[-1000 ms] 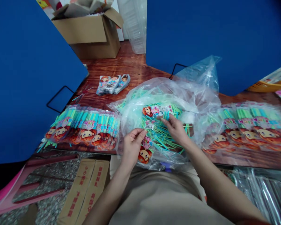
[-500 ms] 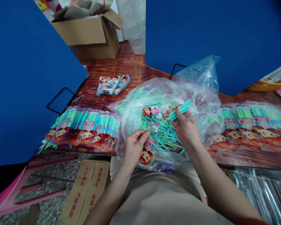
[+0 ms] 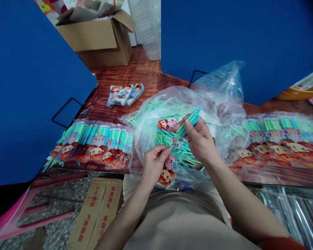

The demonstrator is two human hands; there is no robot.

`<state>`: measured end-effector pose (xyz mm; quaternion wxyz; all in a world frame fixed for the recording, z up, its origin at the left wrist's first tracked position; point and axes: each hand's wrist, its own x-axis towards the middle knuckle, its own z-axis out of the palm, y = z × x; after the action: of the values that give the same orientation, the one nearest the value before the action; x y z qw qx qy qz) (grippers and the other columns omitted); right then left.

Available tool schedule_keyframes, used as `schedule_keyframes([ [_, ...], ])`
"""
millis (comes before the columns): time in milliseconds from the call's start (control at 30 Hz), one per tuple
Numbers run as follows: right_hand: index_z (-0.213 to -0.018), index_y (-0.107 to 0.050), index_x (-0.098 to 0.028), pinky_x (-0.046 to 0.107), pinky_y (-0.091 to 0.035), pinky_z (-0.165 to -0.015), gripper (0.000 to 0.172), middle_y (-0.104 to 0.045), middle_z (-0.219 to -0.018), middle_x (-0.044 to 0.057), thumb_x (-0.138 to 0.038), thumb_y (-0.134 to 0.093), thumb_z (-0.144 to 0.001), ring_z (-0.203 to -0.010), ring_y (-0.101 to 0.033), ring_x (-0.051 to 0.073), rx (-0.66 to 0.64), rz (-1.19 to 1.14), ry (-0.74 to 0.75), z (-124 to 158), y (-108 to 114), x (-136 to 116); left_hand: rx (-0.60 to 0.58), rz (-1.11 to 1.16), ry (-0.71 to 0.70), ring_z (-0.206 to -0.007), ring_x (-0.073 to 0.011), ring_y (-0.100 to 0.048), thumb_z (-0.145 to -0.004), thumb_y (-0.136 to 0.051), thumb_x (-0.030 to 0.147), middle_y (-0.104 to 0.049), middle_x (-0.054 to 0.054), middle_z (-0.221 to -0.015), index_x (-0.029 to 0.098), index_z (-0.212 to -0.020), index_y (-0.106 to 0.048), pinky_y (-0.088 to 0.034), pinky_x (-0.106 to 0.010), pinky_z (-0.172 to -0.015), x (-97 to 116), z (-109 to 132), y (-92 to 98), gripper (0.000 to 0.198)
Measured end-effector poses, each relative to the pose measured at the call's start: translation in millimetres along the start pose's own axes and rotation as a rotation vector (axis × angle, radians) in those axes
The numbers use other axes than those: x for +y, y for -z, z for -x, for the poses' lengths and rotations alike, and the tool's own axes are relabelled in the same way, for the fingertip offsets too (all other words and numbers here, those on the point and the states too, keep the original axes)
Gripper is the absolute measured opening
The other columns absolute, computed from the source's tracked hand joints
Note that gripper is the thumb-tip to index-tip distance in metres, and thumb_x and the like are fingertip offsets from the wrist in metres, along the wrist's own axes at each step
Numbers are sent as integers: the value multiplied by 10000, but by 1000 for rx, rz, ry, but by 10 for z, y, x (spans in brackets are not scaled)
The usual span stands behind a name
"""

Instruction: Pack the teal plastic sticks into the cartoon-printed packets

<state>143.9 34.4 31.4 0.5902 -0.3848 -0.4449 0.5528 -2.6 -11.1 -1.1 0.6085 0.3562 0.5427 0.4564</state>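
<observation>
My right hand [image 3: 199,140] pinches a small bundle of teal and green sticks [image 3: 189,121], its tips pointing up and right. My left hand [image 3: 155,163] grips a clear printed sleeve [image 3: 169,166] with a cartoon face at its lower end. Both hands hover over a big clear plastic bag [image 3: 172,104] that holds a loose heap of the same sticks [image 3: 182,152] and another printed sleeve [image 3: 168,123].
Rows of filled cartoon packets lie on the wooden table at left [image 3: 94,144] and right [image 3: 276,142]. Three small packets [image 3: 125,93] sit farther back. An open cardboard box [image 3: 99,38] stands at the rear; flat cartons [image 3: 94,211] lie below the table edge.
My right hand picked a bundle of sticks out of the heap, lifted it and brought it left toward the sleeve. My left hand shifted slightly right with the sleeve.
</observation>
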Motion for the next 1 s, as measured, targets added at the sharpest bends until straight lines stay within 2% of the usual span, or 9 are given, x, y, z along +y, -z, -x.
schedule_keyframes([
  [133,-998,-523,-268,316,-548,-661,255,-744,-916,25,-500,-595,-918,-872,-712,208,-7,21,-39,-16,18,10,8,-18,-21,-533,-84,-477,-702,-788,365,-587,36,-597,155,-702,-715,-396,-206,-532,12,-10,-16,222],
  [300,-997,-607,-260,357,-535,-830,272,-739,-1028,43,-521,-580,-925,-985,-679,217,-10,148,-22,3,62,124,24,72,16,-478,-72,-458,-693,-800,401,-588,50,-590,163,-767,-725,-405,-213,-509,-11,-36,-46,260],
  [467,-960,-689,-241,376,-475,-964,261,-735,-1075,48,-485,-605,-920,-1055,-647,220,-40,120,-68,44,67,166,59,82,-43,-539,-95,-533,-695,-801,378,-656,21,-637,163,-803,-756,-462,-225,-566,-55,-91,-72,246],
  [567,-960,-714,-242,365,-489,-921,276,-740,-1059,45,-498,-633,-897,-1026,-655,219,-55,92,-133,53,60,122,85,127,-47,-607,-111,-583,-664,-822,343,-707,-4,-694,159,-811,-767,-486,-235,-626,-35,-108,-97,242],
  [667,-926,-735,-246,341,-503,-854,314,-743,-1019,39,-538,-627,-889,-991,-654,214,-6,147,-125,39,78,83,85,177,-3,-616,-113,-591,-623,-852,341,-714,-5,-696,159,-806,-768,-492,-245,-653,0,-107,-119,272],
  [800,-853,-750,-234,314,-497,-743,386,-730,-861,25,-570,-570,-913,-787,-632,177,61,258,-94,22,107,74,73,203,36,-614,-114,-585,-575,-885,365,-709,-1,-678,157,-792,-774,-484,-246,-645,32,-103,-133,320],
  [933,-820,-728,-242,285,-481,-685,254,-689,-770,-14,-493,-701,-846,-705,-594,149,-6,222,-118,35,80,89,61,265,46,-658,-115,-591,-572,-892,377,-719,-3,-711,166,-788,-784,-490,-248,-691,47,-97,-133,321],
  [1000,-851,-717,-254,268,-487,-663,223,-674,-762,-28,-476,-722,-833,-691,-588,137,14,162,-114,33,65,95,59,288,56,-666,-116,-588,-566,-896,383,-718,-4,-717,167,-790,-786,-489,-251,-699,50,-93,-134,330],
])
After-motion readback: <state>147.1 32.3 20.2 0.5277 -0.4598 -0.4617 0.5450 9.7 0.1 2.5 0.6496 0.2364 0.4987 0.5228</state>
